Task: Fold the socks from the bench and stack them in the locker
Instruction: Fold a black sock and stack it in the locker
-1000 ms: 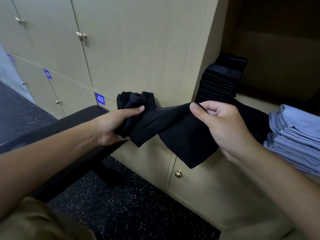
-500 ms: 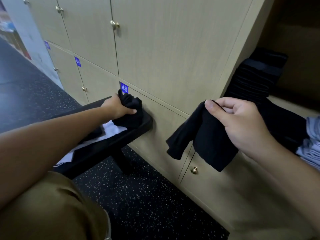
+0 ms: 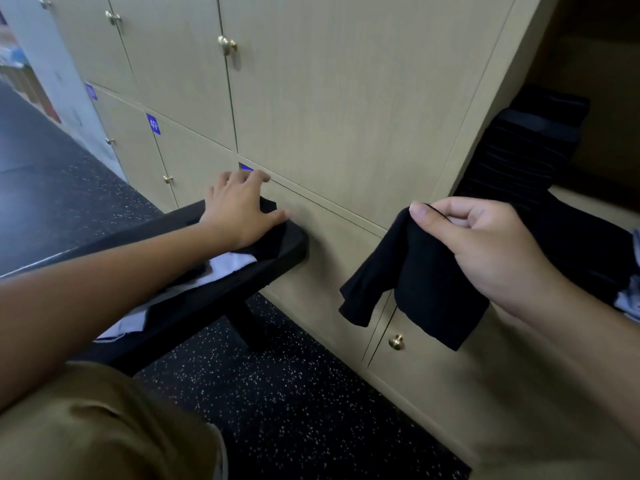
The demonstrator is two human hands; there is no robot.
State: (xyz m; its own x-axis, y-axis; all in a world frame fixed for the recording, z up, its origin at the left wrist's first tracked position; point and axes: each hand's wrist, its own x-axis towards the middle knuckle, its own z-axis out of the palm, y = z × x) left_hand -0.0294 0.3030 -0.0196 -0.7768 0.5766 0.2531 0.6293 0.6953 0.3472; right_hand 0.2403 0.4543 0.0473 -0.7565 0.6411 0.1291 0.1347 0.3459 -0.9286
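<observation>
A person's right hand point(image 3: 485, 247) pinches a limp black sock point(image 3: 412, 282) between thumb and curled fingers, dangling it before beige wooden locker doors point(image 3: 346, 98). The left hand point(image 3: 239, 209), fingers spread flat, presses a bunched black sock point(image 3: 268, 233) onto the black padded table point(image 3: 242, 271). Folded dark socks point(image 3: 519, 154) stand stacked in the open locker at right.
</observation>
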